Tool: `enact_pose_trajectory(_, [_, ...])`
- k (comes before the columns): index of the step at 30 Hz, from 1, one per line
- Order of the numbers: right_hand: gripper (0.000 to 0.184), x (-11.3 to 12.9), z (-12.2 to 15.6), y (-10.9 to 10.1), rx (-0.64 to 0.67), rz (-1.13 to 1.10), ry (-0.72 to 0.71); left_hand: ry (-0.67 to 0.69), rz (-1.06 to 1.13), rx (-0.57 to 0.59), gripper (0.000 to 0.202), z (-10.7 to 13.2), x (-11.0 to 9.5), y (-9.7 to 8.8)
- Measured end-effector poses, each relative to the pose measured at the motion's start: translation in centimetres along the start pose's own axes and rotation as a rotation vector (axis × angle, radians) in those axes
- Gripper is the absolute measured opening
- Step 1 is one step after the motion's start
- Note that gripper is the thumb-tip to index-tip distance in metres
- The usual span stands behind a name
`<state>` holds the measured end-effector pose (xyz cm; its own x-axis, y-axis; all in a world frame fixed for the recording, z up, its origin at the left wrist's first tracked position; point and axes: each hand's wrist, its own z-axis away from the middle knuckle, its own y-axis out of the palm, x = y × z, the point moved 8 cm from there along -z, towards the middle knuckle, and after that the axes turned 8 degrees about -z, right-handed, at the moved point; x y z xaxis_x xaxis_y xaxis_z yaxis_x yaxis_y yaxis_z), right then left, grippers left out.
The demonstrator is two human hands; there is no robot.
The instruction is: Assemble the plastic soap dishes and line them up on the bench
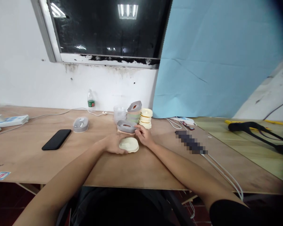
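My left hand (pixel 113 144) curves around the left side of a shallow cream oval dish (pixel 128 144), its thumb along the near rim. The dish faces up, low over the table or on it; which one I cannot tell. My right hand (pixel 143 135) has its fingertips at the right end of a grey oval lid (pixel 126 126) with a slot-like recess. That lid sits just behind the cream dish, over something pinkish. Farther back are a stack of cream dishes (pixel 145 116), clear plastic cups (pixel 119 113) and a second, tilted grey lid (pixel 135 106) on a stack of containers.
On the left lie a black phone (pixel 57 139) and a grey oval container (pixel 81 124). A plastic bottle (pixel 91 99) stands by the wall. White cables and a pixelated dark object (pixel 191 142) are at right. A black strap-like frame (pixel 261 135) rests on the far right surface.
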<state>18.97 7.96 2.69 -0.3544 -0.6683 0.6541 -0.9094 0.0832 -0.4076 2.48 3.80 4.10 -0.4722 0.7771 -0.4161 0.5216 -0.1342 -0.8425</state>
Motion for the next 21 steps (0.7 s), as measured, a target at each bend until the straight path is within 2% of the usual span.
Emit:
enact_pose_trajectory(3, [0.05, 1.1, 0.5, 0.7, 0.091, 0.009, -0.109, 0.072, -0.044, -0.113, 0.067, 0.1, -0.4, -1.2])
enact_pose_trajectory(6, [0.06, 1.3, 0.4, 0.7, 0.111, 0.02, -0.151, 0.116, -0.074, -0.186, 0.056, 0.3, -0.1, -2.0])
enact_pose_trajectory(10, [0.07, 2.2, 0.2, 0.6, 0.168, 0.051, -0.256, 0.059, -0.033, -0.247, 0.048, 0.4, 1.3, -2.5])
enact_pose_trajectory(13, [0.06, 2.9, 0.4, 0.8, 0.169, 0.071, -0.319, 0.019, 0.039, -0.257, 0.046, 0.3, 2.0, -2.6])
enact_pose_trajectory(15, [0.047, 3.1, 0.4, 0.7, 0.1, 0.068, -0.322, 0.009, 0.053, -0.271, 0.046, 0.3, 2.1, -2.8])
enact_pose_trajectory(17, [0.038, 2.6, -0.1, 0.0, -0.034, 0.049, -0.258, 0.01, 0.036, -0.326, 0.045, 0.4, 2.0, -3.5])
enact_pose_trajectory(19, [0.038, 1.1, -1.0, -2.1, -0.251, 0.004, -0.111, -0.01, -0.017, -0.437, 0.042, 0.8, 2.3, -4.9])
enact_pose_trajectory(21, [0.043, -1.2, -2.1, -5.5, -0.493, -0.065, 0.069, -0.072, -0.109, -0.581, 0.038, 1.6, 3.1, -7.0])
